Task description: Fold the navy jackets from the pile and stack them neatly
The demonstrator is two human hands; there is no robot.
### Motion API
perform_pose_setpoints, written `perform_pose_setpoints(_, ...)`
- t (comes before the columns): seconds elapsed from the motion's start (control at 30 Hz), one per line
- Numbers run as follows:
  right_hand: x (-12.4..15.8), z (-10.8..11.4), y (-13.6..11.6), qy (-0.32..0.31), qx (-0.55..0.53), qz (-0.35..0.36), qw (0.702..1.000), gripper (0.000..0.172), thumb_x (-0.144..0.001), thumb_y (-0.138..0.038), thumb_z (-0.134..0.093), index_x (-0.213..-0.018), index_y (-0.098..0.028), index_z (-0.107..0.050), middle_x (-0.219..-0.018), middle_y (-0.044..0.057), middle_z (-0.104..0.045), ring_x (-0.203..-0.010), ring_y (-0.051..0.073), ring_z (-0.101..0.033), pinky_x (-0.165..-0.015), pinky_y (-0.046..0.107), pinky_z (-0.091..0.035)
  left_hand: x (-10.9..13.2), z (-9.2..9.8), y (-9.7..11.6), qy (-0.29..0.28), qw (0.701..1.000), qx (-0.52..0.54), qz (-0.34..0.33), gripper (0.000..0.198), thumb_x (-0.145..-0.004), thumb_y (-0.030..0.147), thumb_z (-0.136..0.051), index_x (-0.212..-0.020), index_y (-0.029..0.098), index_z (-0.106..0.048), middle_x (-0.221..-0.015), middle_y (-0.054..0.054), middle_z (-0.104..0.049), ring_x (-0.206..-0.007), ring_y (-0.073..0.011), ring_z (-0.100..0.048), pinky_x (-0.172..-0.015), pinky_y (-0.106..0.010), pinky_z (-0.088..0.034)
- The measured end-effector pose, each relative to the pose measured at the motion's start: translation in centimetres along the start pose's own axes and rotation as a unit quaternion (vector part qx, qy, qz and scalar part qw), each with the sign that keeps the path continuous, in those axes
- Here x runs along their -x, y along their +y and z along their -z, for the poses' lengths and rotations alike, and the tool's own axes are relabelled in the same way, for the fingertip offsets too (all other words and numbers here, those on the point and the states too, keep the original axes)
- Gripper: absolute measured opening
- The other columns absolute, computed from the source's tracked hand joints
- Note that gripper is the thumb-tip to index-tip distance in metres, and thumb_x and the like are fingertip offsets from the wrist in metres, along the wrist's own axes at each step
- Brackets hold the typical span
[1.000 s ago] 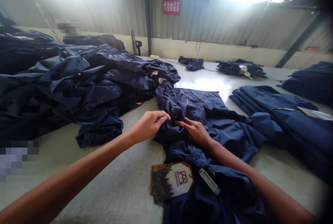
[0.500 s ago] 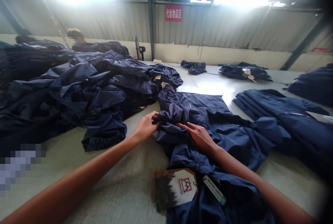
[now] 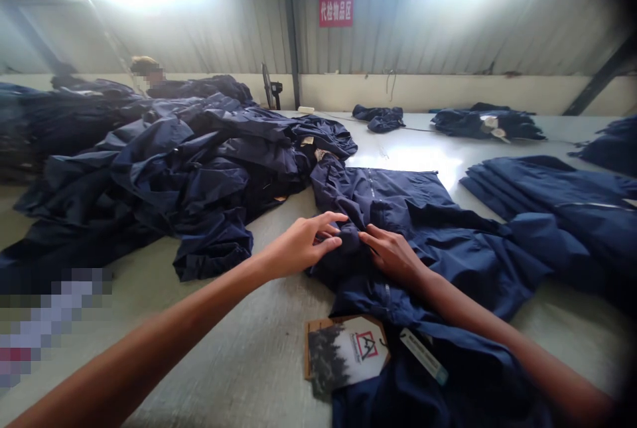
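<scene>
The left hand (image 3: 298, 245) and the right hand (image 3: 393, 257) are working close together on a navy nylon jacket (image 3: 398, 206), which is lying on the desk (image 3: 259, 348) at about 12 o'clock from the person. The hands are a little apart, and their fingers are resting open on a bunched fold (image 3: 343, 249) between them, without clamping it. The fabric is looking thin, light and soft, and perhaps a little slippery, so it is likely sliding and creasing easily. The firmest place for taking hold seems to be along the zipper (image 3: 372, 188). A hang tag (image 3: 348, 352) is lying at 6 o'clock, a heap of jackets (image 3: 169, 176) is spreading at 10 o'clock, and a folded stack of jackets (image 3: 547, 199) is lying at 2 o'clock.
</scene>
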State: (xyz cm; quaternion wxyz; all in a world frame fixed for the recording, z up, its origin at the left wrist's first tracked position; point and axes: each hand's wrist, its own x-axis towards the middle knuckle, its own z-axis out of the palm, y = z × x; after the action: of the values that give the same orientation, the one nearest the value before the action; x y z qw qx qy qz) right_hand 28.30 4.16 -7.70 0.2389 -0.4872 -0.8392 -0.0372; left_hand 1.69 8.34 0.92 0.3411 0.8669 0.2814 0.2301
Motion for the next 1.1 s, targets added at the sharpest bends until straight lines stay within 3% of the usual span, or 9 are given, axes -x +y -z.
perform_pose_setpoints(0.1,-0.1,0.2,-0.1,-0.002,-0.005,0.015,1.0,0.042,-0.089,-0.005,-0.048,-0.117,-0.025,-0.072,-0.1,0.01,-0.065,-0.087,0.024,-0.067,-0.075,0.033,-0.055,-0.2,0.1,-0.7,0.082,0.996,0.006,0.026,0.042,-0.1,0.039,-0.059,-0.14,0.025,-0.057,-0.109,-0.007,-0.078,-0.097,-0.0226,-0.077,-0.089,-0.038,-0.061)
perform_pose_setpoints(0.2,-0.2,0.4,-0.3,-0.002,-0.007,0.024,1.0,0.042,-0.087,-0.004,-0.049,-0.116,-0.026,-0.071,-0.102,0.01,-0.065,-0.083,0.023,-0.066,-0.073,0.033,-0.055,-0.3,0.3,-2.7,0.144,0.984,-0.092,0.056,0.064,-0.092,0.047,-0.069,-0.147,0.022,-0.049,-0.136,-0.015,-0.068,-0.12,-0.0305,-0.07,-0.102,-0.047,-0.056)
perform_pose_setpoints(0.27,-0.1,0.4,-0.3,-0.002,-0.006,0.025,1.0,0.045,-0.087,-0.004,-0.049,-0.12,-0.026,-0.07,-0.103,0.01,-0.065,-0.084,0.023,-0.067,-0.074,0.033,-0.055,-0.2,-0.1,-4.1,0.107,0.981,-0.144,0.077,0.076,-0.089,0.051,-0.071,-0.152,0.019,-0.044,-0.153,-0.02,-0.055,-0.139,-0.0365,-0.057,-0.114,-0.053,-0.047)
perform_pose_setpoints(0.37,0.0,0.3,-0.2,0.0,-0.007,0.027,1.0,0.049,-0.088,-0.005,-0.047,-0.128,-0.024,-0.069,-0.105,0.01,-0.066,-0.088,0.023,-0.068,-0.077,0.033,-0.056,-0.1,-1.1,-5.1,0.05,0.982,-0.163,0.086,0.074,-0.09,0.041,-0.067,-0.155,0.019,-0.042,-0.16,-0.018,-0.049,-0.146,-0.0367,-0.049,-0.121,-0.053,-0.04)
perform_pose_setpoints(0.53,0.1,0.2,-0.2,0.007,-0.018,0.021,1.0,0.06,-0.09,-0.006,-0.046,-0.143,-0.029,-0.064,-0.107,0.009,-0.067,-0.082,0.02,-0.068,-0.074,0.03,-0.056,-0.3,-0.6,-4.2,0.083,0.984,-0.158,0.001,0.077,-0.079,0.011,-0.059,-0.153,0.025,-0.047,-0.153,-0.009,-0.058,-0.143,-0.0275,-0.054,-0.123,-0.044,-0.04)
perform_pose_setpoints(0.67,-0.1,0.4,-0.4,0.014,-0.045,0.001,0.999,0.061,-0.099,-0.012,-0.044,-0.156,-0.032,-0.051,-0.106,0.007,-0.069,-0.076,0.018,-0.067,-0.074,0.03,-0.057,-0.5,2.7,-4.5,0.095,0.98,-0.177,-0.007,0.08,-0.073,0.006,-0.054,-0.15,0.026,-0.051,-0.153,-0.006,-0.059,-0.143,-0.0257,-0.054,-0.123,-0.043,-0.039)
perform_pose_setpoints(0.87,-0.2,0.4,-0.6,0.017,-0.063,-0.006,0.998,0.054,-0.106,-0.021,-0.045,-0.159,-0.031,-0.045,-0.11,0.005,-0.07,-0.09,0.02,-0.07,-0.085,0.033,-0.058,0.5,10.8,-6.0,0.153,0.95,-0.267,0.052,0.075,-0.076,0.015,-0.057,-0.15,0.027,-0.053,-0.15,-0.006,-0.06,-0.136,-0.0307,-0.059,-0.118,-0.046,-0.044)
perform_pose_setpoints(1.0,-0.4,0.4,-0.6,0.011,-0.064,-0.009,0.998,0.056,-0.104,-0.019,-0.046,-0.159,-0.029,-0.044,-0.11,0.005,-0.069,-0.092,0.02,-0.07,-0.088,0.034,-0.058,3.0,15.5,-5.2,0.23,0.858,-0.42,0.187,0.077,-0.084,0.015,-0.058,-0.157,0.03,-0.043,-0.149,-0.011,-0.057,-0.132,-0.0408,-0.058,-0.109,-0.062,-0.045)
perform_pose_setpoints(1.1,-0.4,0.4,-0.4,0.013,-0.066,-0.005,0.998,0.055,-0.104,-0.018,-0.047,-0.158,-0.029,-0.046,-0.112,0.006,-0.068,-0.094,0.02,-0.07,-0.09,0.036,-0.059,4.8,17.3,-4.6,0.196,0.782,-0.53,0.264,0.075,-0.087,0.011,-0.058,-0.159,0.025,-0.041,-0.148,-0.016,-0.055,-0.137,-0.0464,-0.05,-0.108,-0.072,-0.039)
